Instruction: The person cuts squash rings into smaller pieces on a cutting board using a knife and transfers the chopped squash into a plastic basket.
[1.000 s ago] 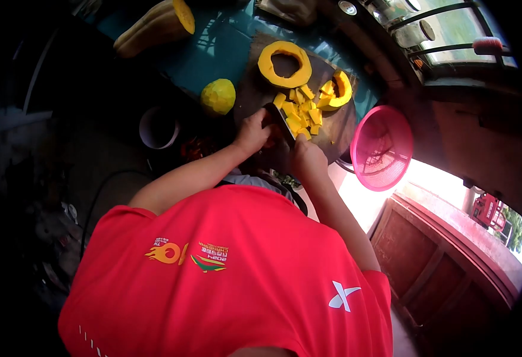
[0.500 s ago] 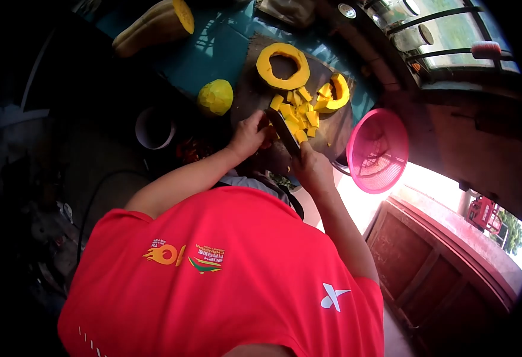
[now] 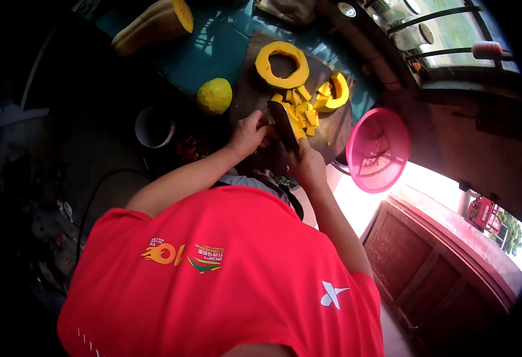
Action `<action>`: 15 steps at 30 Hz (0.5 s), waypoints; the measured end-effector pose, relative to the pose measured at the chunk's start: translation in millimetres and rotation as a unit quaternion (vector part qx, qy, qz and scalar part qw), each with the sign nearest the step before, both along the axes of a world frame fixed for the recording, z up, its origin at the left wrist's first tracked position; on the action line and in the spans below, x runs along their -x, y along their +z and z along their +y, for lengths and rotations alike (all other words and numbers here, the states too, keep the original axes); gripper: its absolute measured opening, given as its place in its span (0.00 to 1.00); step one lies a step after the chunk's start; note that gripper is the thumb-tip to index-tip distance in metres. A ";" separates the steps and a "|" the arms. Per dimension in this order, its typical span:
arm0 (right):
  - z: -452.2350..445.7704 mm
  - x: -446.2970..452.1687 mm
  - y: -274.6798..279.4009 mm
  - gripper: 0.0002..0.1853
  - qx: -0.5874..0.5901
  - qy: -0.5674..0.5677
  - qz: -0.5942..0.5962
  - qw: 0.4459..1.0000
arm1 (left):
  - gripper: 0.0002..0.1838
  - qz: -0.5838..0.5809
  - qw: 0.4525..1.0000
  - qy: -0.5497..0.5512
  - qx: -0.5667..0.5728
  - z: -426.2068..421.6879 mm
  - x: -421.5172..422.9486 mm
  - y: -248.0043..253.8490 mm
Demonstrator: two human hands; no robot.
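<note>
My right hand (image 3: 307,163) is closed round the handle of a wide dark kitchen knife (image 3: 283,126), its blade pointing up and left over the cutting board (image 3: 334,126). Beside the blade, my left hand (image 3: 249,133) is at the board's near-left edge with curled fingers; what they hold, if anything, is in shadow. Just past the knife lie several yellow pumpkin chunks (image 3: 301,110), partly covered by the blade. A thick pumpkin ring (image 3: 262,64) lies at the board's far side, with a curved pumpkin piece (image 3: 340,97) to its right.
Left of the board sits a peeled yellow pumpkin piece (image 3: 214,96). A long cut pumpkin (image 3: 147,28) lies farther back on the blue-green tabletop (image 3: 219,44). On the right stands a pink plastic basket (image 3: 363,159). A pale-rimmed container (image 3: 153,145) is at lower left.
The knife has shifted slightly left and turned, showing more of its blade face. My right hand has moved a little toward me and left. My left hand stays almost in place.
</note>
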State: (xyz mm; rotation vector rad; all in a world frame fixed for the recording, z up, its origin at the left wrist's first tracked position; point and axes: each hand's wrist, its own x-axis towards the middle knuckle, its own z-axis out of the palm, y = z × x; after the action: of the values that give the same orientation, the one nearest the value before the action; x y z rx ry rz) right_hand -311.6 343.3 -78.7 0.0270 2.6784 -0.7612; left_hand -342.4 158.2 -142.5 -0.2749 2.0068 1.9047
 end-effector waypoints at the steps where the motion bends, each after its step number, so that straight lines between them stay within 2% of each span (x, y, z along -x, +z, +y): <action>1: 3.3 1.1 4.0 0.14 0.000 0.000 -0.001 1.000 | 0.06 -0.016 1.000 -0.009 -0.010 -0.7 -1.0 1.3; 6: 6.5 3.2 25.3 0.13 -0.007 0.052 -0.028 0.998 | 0.05 0.002 1.000 -0.009 -0.011 -0.6 -1.7 5.1; 15: -4.1 7.0 24.7 0.12 -0.037 0.056 -0.043 0.997 | 0.05 -0.007 0.999 0.009 -0.035 -0.4 -2.4 1.9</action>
State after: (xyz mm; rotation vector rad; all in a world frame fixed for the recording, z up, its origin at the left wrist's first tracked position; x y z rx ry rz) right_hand -318.6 339.3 -54.0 -0.0710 2.6007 -0.6126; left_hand -340.0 157.8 -140.6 -0.2876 1.9313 1.9733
